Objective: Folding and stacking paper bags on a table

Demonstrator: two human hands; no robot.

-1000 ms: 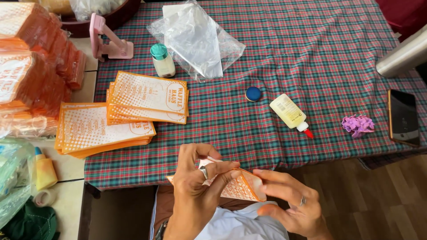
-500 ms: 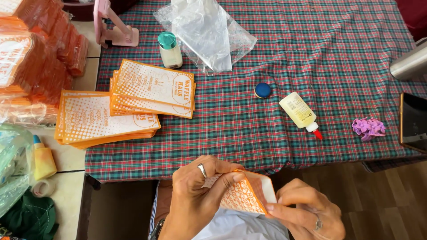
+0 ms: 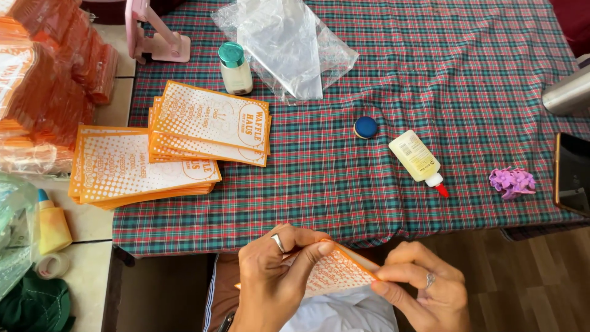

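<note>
Nearest, below the plaid-covered surface [image 3: 381, 203], an orange dotted paper sleeve [image 3: 335, 273] sits pinched between both hands: the left hand [image 3: 273, 280] curls closed over its left part, the right hand [image 3: 421, 289] grips its right edge. Beyond, left on the surface, lie two stacks of matching sleeves [image 3: 178, 147]; right of them a glue bottle [image 3: 418, 157]; farther, a clear plastic bag [image 3: 289, 46].

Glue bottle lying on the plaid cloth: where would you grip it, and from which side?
Grip the glue bottle across its pale yellow body, coming from above. It lies flat and slanted, red tip toward the table edge; the body is broad and clear of the blue cap.
</note>
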